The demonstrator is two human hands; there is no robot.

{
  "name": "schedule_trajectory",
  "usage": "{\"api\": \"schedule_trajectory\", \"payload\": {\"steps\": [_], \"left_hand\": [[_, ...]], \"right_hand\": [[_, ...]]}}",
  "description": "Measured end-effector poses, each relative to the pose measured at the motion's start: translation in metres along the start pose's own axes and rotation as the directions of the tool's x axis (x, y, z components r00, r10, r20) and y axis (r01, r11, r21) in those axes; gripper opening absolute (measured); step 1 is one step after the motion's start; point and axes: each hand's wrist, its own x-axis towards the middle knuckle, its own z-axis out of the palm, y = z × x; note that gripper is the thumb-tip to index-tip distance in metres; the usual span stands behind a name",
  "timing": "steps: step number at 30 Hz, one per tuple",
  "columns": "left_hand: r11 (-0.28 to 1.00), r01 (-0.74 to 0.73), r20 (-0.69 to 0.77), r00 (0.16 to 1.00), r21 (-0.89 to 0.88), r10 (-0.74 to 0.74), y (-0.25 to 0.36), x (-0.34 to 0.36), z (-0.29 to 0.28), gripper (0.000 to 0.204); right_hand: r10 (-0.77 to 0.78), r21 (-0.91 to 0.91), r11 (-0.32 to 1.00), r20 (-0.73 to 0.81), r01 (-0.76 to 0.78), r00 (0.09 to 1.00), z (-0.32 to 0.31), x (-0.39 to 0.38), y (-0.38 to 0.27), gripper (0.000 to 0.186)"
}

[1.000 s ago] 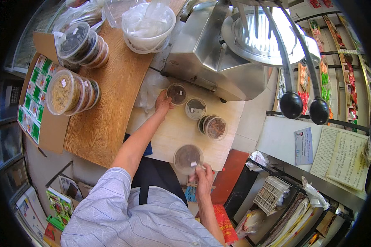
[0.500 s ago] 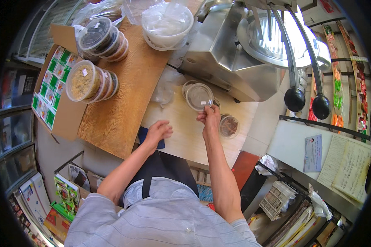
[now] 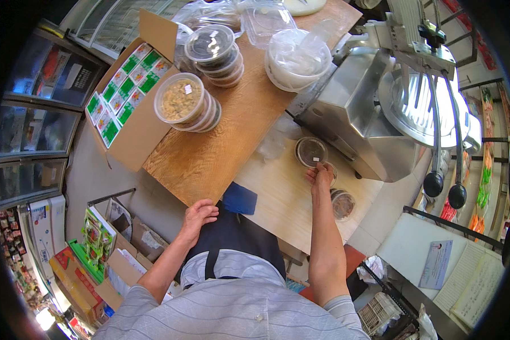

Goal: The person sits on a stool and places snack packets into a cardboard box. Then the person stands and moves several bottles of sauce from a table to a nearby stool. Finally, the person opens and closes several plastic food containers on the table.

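Observation:
On the pale board, a round clear plastic lid with a small white label sits over a tub of dark food. The fingers of my right hand pinch its near rim; whether the lid is seated all round cannot be made out. Partly hidden behind that hand is another round tub. Closer to me stands a tub of brownish food. My left hand hovers by the near corner of the wooden table, open and holding nothing. A dark blue cloth lies to its right.
Stacked filled tubs stand on the wooden table beside a carton of green-and-white packets. Farther back is a white bowl with plastic bags. A metal slicing machine with black-knobbed levers borders the board on the far right.
My right hand has brought the lid down onto a tub of dark food. My left hand has moved back toward the table's corner. The whole view has shifted.

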Motion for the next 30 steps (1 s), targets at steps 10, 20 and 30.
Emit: {"api": "schedule_trajectory", "payload": {"steps": [10,20,30], "left_hand": [[1.000,-0.023,0.015,1.000,0.000,0.023,0.018,0.000,-0.017,0.034],[0.929,-0.368,-0.149,0.922,-0.048,0.358,0.090,0.017,-0.029,0.038],[0.821,-0.570,-0.057,0.821,-0.032,0.567,0.157,0.026,-0.049,0.041]], "right_hand": [[0.026,-0.001,1.000,-0.008,-0.026,1.000,-0.005,0.005,0.011,0.020],[-0.012,-0.105,0.994,0.180,0.032,0.984,0.088,-0.143,-0.008,0.025],[-0.309,-0.227,0.835,0.561,0.501,0.768,0.261,-0.251,-0.098,0.048]]}}
